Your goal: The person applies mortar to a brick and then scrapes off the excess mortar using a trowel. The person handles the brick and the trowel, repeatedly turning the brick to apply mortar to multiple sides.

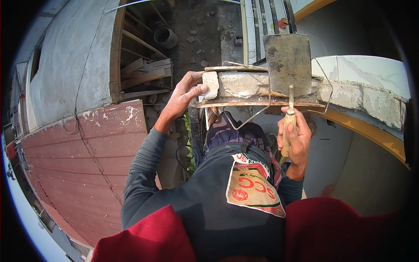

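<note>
My left hand (190, 91) grips a small pale block piece (211, 85) at the left end of a narrow masonry course (240, 83). Thin wooden boards (235, 104) edge the course, with bent metal rods (251, 120) across them. My right hand (294, 135) is closed on the wooden handle (288, 144) of a trowel, whose broad rectangular metal blade (286, 59) lies over the right part of the course, hiding what is beneath it. Farther right, rough grey blocks (379, 107) continue along the wall.
A red-painted panel (78, 161) and grey wall (65, 70) are at left. Below are timber pieces (144, 74), a bucket (166, 38) and scattered rubble. Dark bars (257, 22) stand beyond the blade. A white tiled edge (362, 72) and yellow beam (371, 137) run at right.
</note>
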`<action>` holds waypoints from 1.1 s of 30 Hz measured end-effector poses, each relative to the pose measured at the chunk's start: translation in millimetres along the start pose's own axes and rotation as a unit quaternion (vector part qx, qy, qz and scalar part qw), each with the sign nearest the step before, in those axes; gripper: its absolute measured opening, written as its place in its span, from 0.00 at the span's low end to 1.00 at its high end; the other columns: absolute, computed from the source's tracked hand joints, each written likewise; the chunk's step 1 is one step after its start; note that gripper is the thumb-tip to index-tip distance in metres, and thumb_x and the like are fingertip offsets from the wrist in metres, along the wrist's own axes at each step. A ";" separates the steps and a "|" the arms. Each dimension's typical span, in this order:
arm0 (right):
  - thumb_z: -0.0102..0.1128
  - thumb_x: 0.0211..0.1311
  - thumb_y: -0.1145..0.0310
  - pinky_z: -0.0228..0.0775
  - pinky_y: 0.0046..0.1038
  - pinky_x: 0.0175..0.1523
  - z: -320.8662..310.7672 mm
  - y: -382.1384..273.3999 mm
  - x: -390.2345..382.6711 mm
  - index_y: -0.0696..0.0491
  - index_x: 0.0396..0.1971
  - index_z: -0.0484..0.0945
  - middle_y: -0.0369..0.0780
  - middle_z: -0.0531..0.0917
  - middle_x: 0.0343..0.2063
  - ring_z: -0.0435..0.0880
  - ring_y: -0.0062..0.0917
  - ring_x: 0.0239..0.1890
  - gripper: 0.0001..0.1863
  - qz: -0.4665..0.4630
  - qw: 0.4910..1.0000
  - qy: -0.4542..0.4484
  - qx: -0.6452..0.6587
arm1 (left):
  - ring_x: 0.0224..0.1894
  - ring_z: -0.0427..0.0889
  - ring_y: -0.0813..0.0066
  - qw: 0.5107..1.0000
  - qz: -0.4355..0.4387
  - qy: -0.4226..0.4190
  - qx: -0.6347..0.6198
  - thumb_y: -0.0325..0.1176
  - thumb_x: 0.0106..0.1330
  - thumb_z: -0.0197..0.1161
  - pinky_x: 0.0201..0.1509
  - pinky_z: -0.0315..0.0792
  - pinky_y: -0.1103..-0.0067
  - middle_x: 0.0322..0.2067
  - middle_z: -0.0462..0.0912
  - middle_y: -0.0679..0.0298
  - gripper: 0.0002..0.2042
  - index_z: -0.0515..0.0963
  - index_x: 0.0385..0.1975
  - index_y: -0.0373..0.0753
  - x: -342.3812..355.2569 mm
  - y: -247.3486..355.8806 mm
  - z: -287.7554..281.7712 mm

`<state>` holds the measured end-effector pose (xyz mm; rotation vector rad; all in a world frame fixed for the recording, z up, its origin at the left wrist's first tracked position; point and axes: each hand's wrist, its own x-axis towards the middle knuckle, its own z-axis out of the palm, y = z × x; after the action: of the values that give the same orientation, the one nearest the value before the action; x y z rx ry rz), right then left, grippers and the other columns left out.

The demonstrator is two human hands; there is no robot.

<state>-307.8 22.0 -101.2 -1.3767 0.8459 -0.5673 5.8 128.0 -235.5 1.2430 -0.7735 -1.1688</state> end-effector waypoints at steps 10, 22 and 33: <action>0.70 0.65 0.66 0.63 0.17 0.20 14.3 -4.6 22.9 0.60 0.52 0.73 0.33 0.78 0.25 0.72 0.12 0.18 0.22 -0.018 0.990 0.067 -0.126 | 0.72 0.65 0.59 0.995 0.050 -0.012 -0.083 0.41 0.65 0.69 0.75 0.56 0.62 0.69 0.66 0.50 0.25 0.72 0.57 0.36 5.9 -25.8 -3.7; 0.71 0.65 0.67 0.64 0.18 0.18 -65.3 -62.6 8.8 0.60 0.51 0.75 0.35 0.79 0.25 0.72 0.13 0.16 0.20 -0.092 0.918 0.304 -0.237 | 0.66 0.71 0.60 0.996 0.065 -0.009 -0.064 0.39 0.65 0.69 0.71 0.63 0.63 0.66 0.70 0.51 0.23 0.72 0.56 0.35 11.5 -16.6 3.3; 0.71 0.65 0.66 0.63 0.19 0.18 -73.6 -52.4 -30.9 0.60 0.51 0.75 0.34 0.78 0.25 0.72 0.14 0.15 0.21 -0.102 0.897 0.386 -0.191 | 0.70 0.67 0.57 0.998 0.042 -0.031 -0.022 0.45 0.68 0.68 0.72 0.62 0.62 0.68 0.66 0.48 0.25 0.69 0.56 0.36 8.8 -12.0 -2.3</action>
<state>-378.0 -5.9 -42.8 -1.6221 1.5198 -1.2043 7.5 121.2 -248.8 1.1319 -0.8341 -1.1557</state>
